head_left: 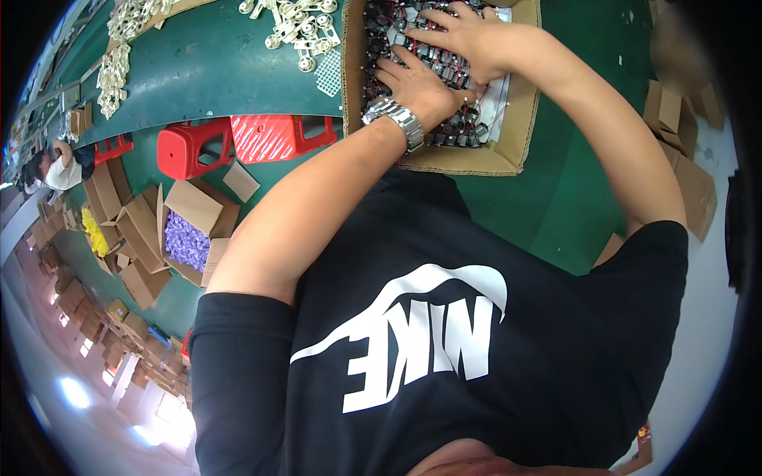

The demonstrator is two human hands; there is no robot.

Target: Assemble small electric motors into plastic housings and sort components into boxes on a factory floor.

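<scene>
Both hands, the left hand and right hand, are pressed with spread fingers on small parts already packed tightly in the cardboard box.

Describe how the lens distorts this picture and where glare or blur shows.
Head view: fisheye bends the green table edge and leaves a black rim; glare washes out the floor at lower left; both hands, left and right, in the cardboard box look reasonably sharp.

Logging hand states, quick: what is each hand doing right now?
Left hand: open, palm down on the small dark parts in the cardboard box.
Right hand: open, fingers spread on them.
</scene>
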